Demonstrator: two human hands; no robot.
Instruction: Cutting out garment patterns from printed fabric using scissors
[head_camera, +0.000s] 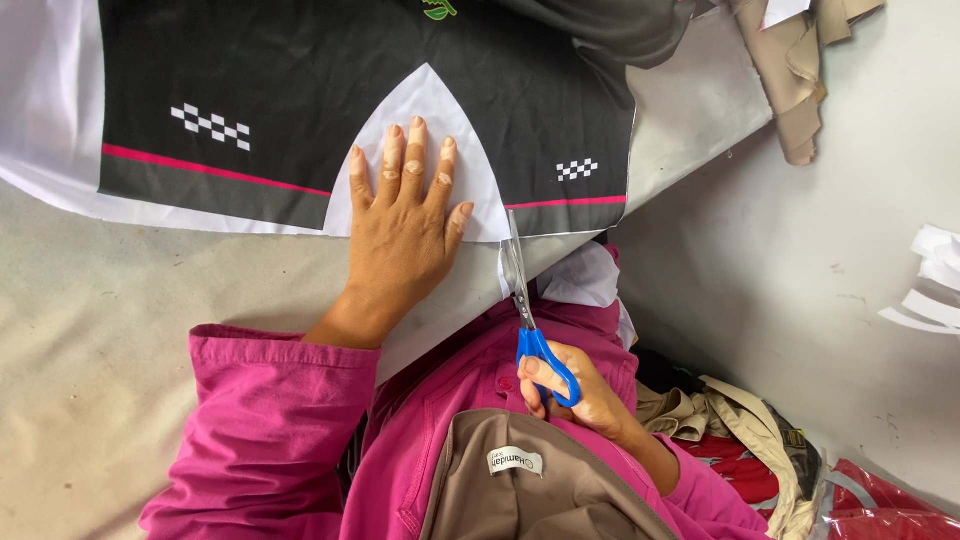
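Note:
A large printed fabric sheet (300, 80), black with a pink stripe, small white checker marks and a white pointed panel, lies on the table. My left hand (405, 215) rests flat on the white panel, fingers spread, pressing the sheet down. My right hand (585, 390) grips blue-handled scissors (525, 300); their blades point up at the sheet's lower white edge, just right of my left hand. A white strip of the sheet (580, 280) hangs off beside the blades.
The beige table surface (110, 320) spreads to the left. Beige cloth pieces (800, 70) hang at the upper right, white scraps (935, 285) lie at the far right, and a pile of tan and red cloth (760, 440) sits at the lower right on the grey floor.

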